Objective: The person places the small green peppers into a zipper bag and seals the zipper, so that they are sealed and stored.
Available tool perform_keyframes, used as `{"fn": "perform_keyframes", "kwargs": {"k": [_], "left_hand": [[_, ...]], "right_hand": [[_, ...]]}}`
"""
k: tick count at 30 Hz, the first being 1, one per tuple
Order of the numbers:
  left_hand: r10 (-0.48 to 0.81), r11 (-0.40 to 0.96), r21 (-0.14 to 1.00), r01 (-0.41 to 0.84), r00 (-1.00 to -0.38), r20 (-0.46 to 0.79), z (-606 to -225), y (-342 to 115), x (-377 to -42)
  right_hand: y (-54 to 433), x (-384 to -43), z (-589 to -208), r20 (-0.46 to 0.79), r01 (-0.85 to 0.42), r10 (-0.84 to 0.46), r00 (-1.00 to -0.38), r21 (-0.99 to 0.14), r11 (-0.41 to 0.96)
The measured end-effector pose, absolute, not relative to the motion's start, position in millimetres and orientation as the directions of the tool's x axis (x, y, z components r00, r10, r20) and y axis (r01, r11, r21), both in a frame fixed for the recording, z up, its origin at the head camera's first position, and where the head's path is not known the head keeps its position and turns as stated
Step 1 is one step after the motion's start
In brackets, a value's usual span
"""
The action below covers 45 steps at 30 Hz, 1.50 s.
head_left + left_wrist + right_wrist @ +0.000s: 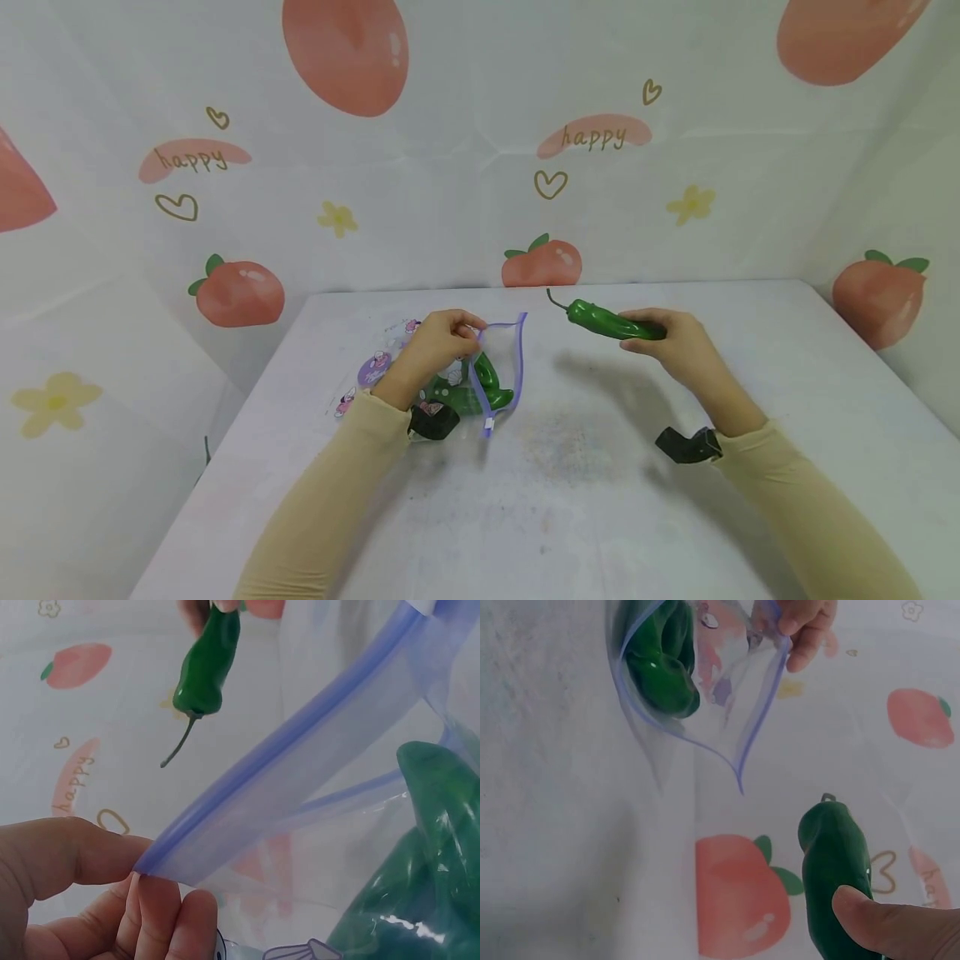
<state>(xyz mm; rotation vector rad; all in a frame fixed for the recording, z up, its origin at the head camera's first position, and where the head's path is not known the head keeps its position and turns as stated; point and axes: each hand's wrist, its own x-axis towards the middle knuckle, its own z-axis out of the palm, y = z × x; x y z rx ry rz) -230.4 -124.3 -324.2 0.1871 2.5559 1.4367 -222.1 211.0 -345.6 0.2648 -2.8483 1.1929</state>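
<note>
A clear zip bag [504, 346] with a purple zip edge lies on its side, its mouth spread and facing right. My left hand [442, 346] pinches the rim of that mouth between thumb and fingers, as the left wrist view shows up close. Green peppers [662, 664] lie inside the bag, partly hidden by printed plastic and my left hand. To the right of the mouth, my right hand [671, 342] grips another long green pepper [600, 319] above the table. Its thin stem points left towards the bag, and a gap separates the two.
The white table [585, 517] has greyish smudges near its middle. Behind it hangs a white cloth [450, 183] printed with peaches, hearts and flowers. Black bands [686, 446] sit around both wrists at the beige sleeves [802, 508].
</note>
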Motion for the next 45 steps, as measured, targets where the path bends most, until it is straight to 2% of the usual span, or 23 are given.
{"fn": "perform_keyframes", "kwargs": {"k": [21,45], "left_hand": [[0.213,0.511,0.859,0.013,-0.971,-0.112,-325,-124,-230],[0.22,0.49,0.872,0.014,-0.969,-0.108,-324,-125,-228]], "right_hand": [[188,-215,-356,0.029,-0.161,-0.201,-0.979,-0.711,0.684],[153,-216,-373,0.036,-0.263,-0.325,-0.945,-0.674,0.69]]}}
